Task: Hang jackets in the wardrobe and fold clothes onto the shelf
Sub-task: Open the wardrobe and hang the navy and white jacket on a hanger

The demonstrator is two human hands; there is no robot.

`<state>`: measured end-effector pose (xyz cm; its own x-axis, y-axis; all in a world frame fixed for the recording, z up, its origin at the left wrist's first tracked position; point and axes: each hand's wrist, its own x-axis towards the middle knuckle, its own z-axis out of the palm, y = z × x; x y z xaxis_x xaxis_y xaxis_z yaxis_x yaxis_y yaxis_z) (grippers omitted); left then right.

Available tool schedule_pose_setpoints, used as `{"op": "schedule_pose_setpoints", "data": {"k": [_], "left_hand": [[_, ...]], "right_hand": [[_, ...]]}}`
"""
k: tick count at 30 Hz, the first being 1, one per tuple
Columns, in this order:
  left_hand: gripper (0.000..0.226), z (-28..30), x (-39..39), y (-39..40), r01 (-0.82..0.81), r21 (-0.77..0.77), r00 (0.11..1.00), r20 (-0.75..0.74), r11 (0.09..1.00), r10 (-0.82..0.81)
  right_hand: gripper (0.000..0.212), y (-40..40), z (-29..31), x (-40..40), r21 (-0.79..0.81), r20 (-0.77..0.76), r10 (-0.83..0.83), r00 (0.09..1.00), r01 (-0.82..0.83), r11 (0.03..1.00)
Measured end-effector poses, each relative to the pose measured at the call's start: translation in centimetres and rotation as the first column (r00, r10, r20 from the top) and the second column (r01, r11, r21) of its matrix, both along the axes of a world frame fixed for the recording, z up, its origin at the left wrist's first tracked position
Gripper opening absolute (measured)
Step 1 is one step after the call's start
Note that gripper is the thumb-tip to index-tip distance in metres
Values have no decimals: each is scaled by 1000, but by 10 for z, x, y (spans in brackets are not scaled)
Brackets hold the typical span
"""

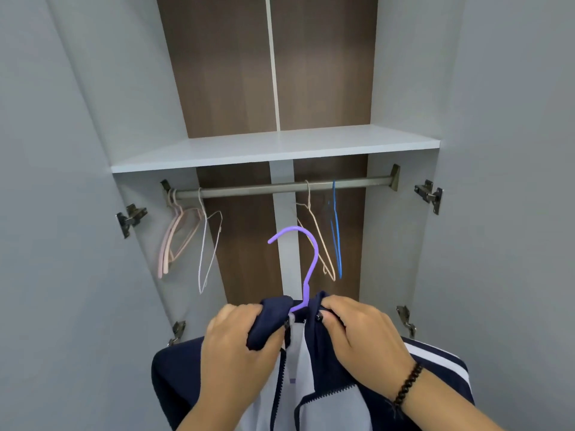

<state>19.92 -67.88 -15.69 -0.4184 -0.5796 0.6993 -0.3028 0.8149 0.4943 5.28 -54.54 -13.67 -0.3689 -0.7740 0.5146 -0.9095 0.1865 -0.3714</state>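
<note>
Left hand [236, 340] clamped on navy collar, right hand [357, 331] clamped on opposite collar side; navy-grey zip jacket [311, 396] held on purple hanger [306, 262], below rail [280, 186]. Step judged: collar being seated, jacket not yet hung. Next: hook to be lifted onto rail gap between white hanger [208, 244] and beige hanger [314, 231].

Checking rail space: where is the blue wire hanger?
Head view: the blue wire hanger hangs right of centre on the metal rail, beside a beige hanger.
</note>
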Motion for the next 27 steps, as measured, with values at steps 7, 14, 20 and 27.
{"op": "schedule_pose_setpoints", "data": {"k": [7, 14, 20, 27], "left_hand": [[31, -30, -60, 8, 107, 250, 989, -129, 962, -76], [41, -51, -114, -2, 205, 713, 954, -297, 671, 24], [44, -63, -135, -49, 214, 757, 928, -355, 617, 114], [60, -55, -169, -136, 265, 693, 925, -378, 670, 25]], "right_hand": [[23, -20, 3, -72, 34, 6, -102, 995, 102, 994], [23, -59, 12, -107, 34, 62, -89, 994, 87, 996], [22, -110, 14, -133, 59, 152, -90, 984, 82, 995], [24, -199, 8, -165, 97, 240, -153, 959, 133, 986]]}}
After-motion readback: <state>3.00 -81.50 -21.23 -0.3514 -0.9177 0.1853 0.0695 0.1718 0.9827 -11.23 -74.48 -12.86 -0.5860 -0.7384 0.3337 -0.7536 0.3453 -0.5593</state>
